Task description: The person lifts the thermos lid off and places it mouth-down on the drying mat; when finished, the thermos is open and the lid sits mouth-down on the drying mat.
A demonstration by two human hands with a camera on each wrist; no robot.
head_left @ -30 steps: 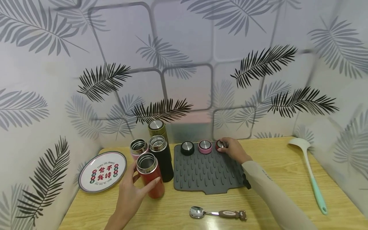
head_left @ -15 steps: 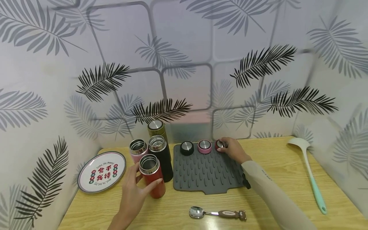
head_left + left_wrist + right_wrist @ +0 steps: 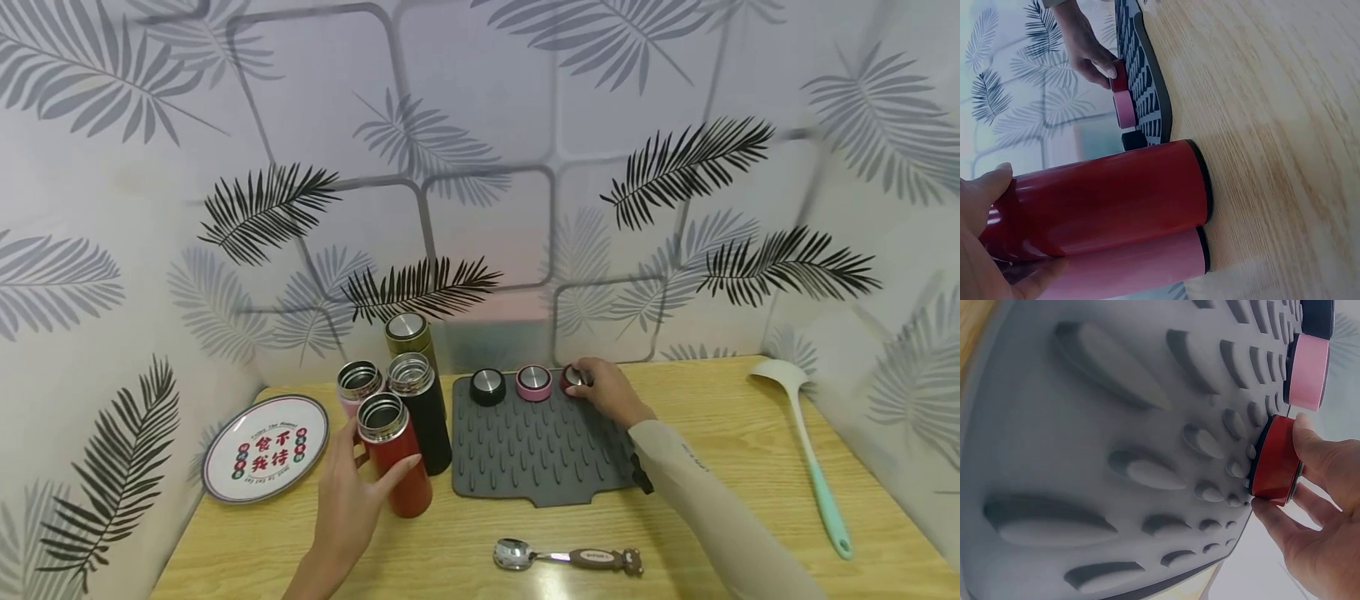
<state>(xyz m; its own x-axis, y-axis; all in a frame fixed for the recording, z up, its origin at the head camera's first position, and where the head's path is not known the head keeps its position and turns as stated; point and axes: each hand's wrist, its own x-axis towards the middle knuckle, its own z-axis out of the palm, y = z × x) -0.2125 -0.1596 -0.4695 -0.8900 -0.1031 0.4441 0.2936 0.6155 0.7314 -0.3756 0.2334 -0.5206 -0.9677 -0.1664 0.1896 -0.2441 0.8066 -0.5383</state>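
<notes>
In the head view my left hand (image 3: 347,492) grips an open red thermos flask (image 3: 401,475) round its upper body. The flask leans slightly left, its steel mouth uncovered. My right hand (image 3: 611,390) pinches a red flask lid (image 3: 1277,459) between thumb and fingers. That lid sits at the back right of a grey ribbed drying mat (image 3: 543,450). Beside it on the mat are a pink lid (image 3: 534,382) and a black lid (image 3: 488,387). Behind the red flask stand a lidless pink flask (image 3: 360,383) and a lidless black flask (image 3: 431,425).
A gold flask (image 3: 407,327) with its lid on stands at the back by the wall. Left lies a white plate (image 3: 225,458) with red characters. A spoon (image 3: 570,557) lies in front of the mat; a green-handled ladle (image 3: 817,467) lies far right.
The red flask's mouth has swung a little right and then back left in my left hand. My right hand and the red lid have stayed where they were.
</notes>
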